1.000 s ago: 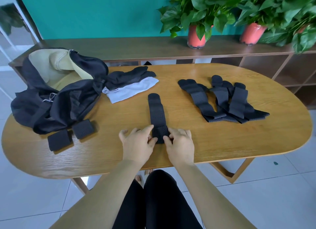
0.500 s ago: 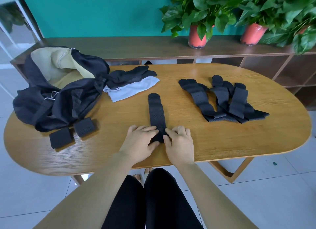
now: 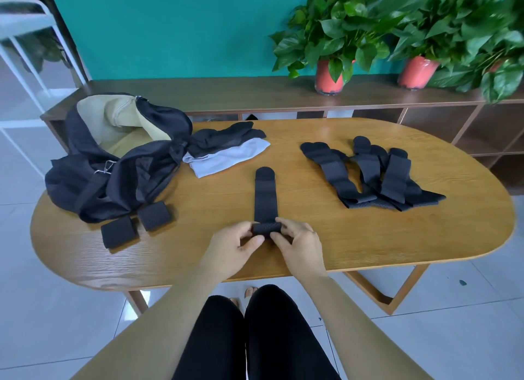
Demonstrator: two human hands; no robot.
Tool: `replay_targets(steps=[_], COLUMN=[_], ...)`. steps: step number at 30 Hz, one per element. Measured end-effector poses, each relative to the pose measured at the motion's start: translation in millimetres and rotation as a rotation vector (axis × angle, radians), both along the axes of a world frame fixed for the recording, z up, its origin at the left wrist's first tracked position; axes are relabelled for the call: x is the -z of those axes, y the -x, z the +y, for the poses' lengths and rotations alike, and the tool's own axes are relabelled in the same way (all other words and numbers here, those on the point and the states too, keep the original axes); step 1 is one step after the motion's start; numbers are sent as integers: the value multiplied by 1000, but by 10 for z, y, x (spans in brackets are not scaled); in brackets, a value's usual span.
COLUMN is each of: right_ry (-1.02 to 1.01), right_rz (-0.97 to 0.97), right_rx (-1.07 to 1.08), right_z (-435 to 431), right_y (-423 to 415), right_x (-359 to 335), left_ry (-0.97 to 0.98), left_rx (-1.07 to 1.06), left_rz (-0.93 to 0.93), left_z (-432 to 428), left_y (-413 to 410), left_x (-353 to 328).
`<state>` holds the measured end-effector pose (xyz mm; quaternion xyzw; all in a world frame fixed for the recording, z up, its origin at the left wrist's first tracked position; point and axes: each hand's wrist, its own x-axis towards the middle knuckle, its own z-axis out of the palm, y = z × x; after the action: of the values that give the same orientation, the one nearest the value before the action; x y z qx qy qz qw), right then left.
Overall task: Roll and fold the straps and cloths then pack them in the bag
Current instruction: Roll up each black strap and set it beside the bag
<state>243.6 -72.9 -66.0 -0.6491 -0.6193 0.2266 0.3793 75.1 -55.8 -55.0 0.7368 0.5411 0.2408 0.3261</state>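
While the roll is only begun, status:
step: rolling one strap (image 3: 265,194), flat on the table (image 3: 368,238) centre.
hands: left hand (image 3: 236,245) and right hand (image 3: 300,245) both pinch the rolled near end.
next: judged, roll away evenly toward the far tab, keeping it tight.
bag (image 3: 113,164): open, far left.

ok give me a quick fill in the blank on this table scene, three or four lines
1. Both hands, left hand and right hand, are rolling up the near end of a black ____.
2. The number of finished rolls lying beside the bag is ____.
3. The bag's lining is beige, and its mouth is ____.
4. On the shelf behind the table, the plant pots are coloured ____.

Missing words: strap; two; open; red
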Motion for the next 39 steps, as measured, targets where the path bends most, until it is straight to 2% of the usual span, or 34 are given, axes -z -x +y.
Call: replay_targets(steps=[4, 9, 14, 32, 39], right_ry=[29, -48, 11, -22, -68], right_rz=[19, -113, -229, -260, -290], right_rx=[93, 148, 139, 128, 111], right_z=[72, 130, 203, 232, 222], right_y=[72, 111, 105, 125, 135], right_x=[15, 98, 83, 109, 117], left_ry=[-87, -172, -184, -230, -173], left_rx=[-159, -261, -281, -176, 35], left_rz=[13, 113, 182, 259, 505], left_z=[34, 113, 196, 262, 305], left_y=[-140, -265, -296, -317, -247], left_x=[48, 25, 57, 77, -40])
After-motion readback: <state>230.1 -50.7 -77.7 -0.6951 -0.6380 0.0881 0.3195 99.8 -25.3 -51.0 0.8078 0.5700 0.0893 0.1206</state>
